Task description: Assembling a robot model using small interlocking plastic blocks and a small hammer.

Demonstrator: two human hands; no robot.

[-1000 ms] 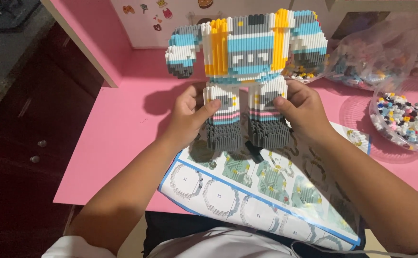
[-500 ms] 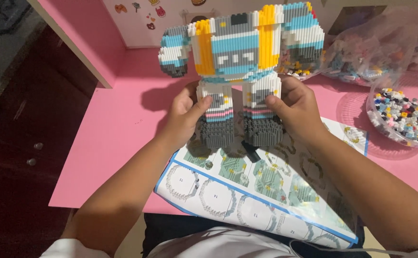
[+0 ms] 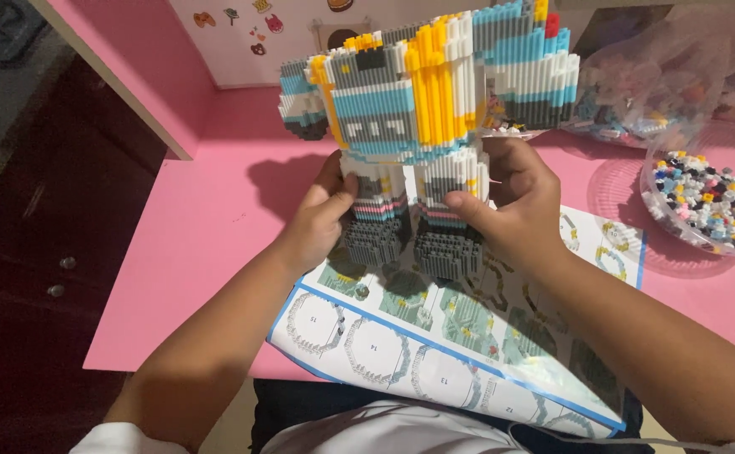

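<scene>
Both hands lift brick figure, centre frame.

My left hand and right hand clasp the block figure by its legs, above the instruction sheet on the pink table. Judged top-heavy, stiff, brittle at joints; I grip low, support torso.

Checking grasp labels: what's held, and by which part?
Both hands, left hand and right hand, grip the brick figure by its two legs.
</scene>
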